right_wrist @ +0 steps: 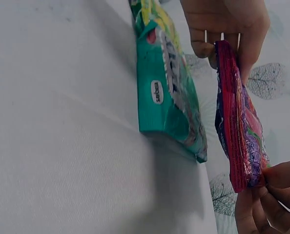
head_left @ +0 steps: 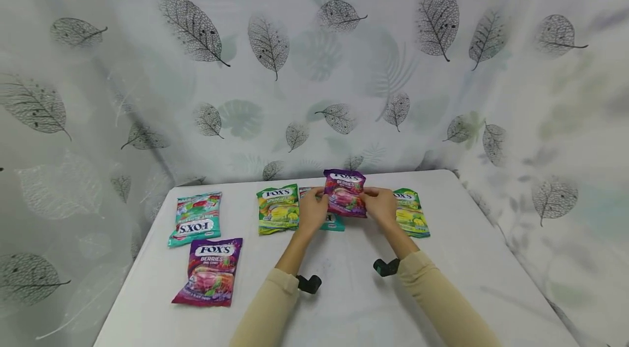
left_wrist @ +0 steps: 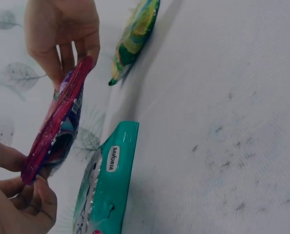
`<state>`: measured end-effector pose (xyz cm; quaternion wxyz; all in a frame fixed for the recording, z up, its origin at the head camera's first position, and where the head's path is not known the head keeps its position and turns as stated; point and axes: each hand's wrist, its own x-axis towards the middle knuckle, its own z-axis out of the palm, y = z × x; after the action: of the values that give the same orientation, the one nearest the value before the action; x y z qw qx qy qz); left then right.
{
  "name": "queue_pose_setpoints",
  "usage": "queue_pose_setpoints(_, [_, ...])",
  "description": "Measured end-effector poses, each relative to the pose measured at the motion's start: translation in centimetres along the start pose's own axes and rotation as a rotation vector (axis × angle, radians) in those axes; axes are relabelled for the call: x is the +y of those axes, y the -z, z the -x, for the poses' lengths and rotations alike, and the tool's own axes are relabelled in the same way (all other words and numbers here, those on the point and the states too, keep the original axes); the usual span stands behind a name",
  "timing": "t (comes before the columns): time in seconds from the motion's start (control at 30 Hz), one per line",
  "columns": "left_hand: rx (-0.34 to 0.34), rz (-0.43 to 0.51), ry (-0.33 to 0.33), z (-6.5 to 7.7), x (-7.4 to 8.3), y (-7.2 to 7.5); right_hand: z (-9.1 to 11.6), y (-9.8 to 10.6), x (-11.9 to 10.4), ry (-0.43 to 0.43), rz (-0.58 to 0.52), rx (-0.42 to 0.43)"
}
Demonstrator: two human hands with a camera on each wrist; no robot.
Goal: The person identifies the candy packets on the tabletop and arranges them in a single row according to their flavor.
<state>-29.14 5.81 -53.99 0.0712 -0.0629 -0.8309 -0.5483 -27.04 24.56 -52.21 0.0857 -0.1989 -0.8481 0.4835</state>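
1. A leaf-printed curtain (head_left: 314, 74) hangs behind and beside the white tabletop (head_left: 344, 292), whose far edge runs close to the work; a bag let go too far back might drop over it.

2. The left hand (head_left: 312, 210) and right hand (head_left: 380, 206) are closed in a pinch, thumbs against fingers, on opposite sides of the raised purple bag (head_left: 345, 194). The hold is at its margins only, so slick film could slide out if either pinch loosens.

3. Uneven pull between the hands could twist the bag, or strain its seams.

4. In the head view the raised bag overlaps the middle teal bag (head_left: 334, 222); the wrist views show them apart. Lowered carelessly, it could land skewed and slip off that uneven top.

5. The left green bag (head_left: 278, 210) and right green bag (head_left: 411, 216) lie near the hands. A wide sweep might shove either one; whether the right hand touches its neighbour, I cannot tell.

6. The left teal bag (head_left: 197, 219) and front purple bag (head_left: 212, 273) lie well apart, so they seem at little risk.
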Motion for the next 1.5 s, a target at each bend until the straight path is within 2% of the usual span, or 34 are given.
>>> queue_pose_setpoints(0.13, [0.038,-0.020,-0.011,0.1,-0.2,0.6,0.6,-0.2,-0.4,0.013,-0.026,-0.003])
queue_pose_setpoints(0.4, [0.058,0.019,-0.029,0.9,-0.2,2.3,1.7,-0.9,-1.1,0.052,-0.027,0.005])
queue_pose_setpoints(0.63, [0.065,0.035,0.036,2.0,-0.7,3.5,2.7,-1.7,-1.4,0.068,-0.098,-0.018])
queue_pose_setpoints(0.83, [0.088,0.031,0.057,2.7,-0.8,4.4,3.6,-2.2,-1.7,0.047,-0.158,-0.056])
queue_pose_setpoints(1.07, [0.109,0.031,0.074,3.2,-1.2,5.2,4.8,-2.8,-2.2,0.085,-0.229,-0.064])
queue_pose_setpoints(1.5, [0.142,0.046,0.056,3.8,-1.2,6.5,5.3,-3.8,-2.0,0.117,-0.199,-0.043])
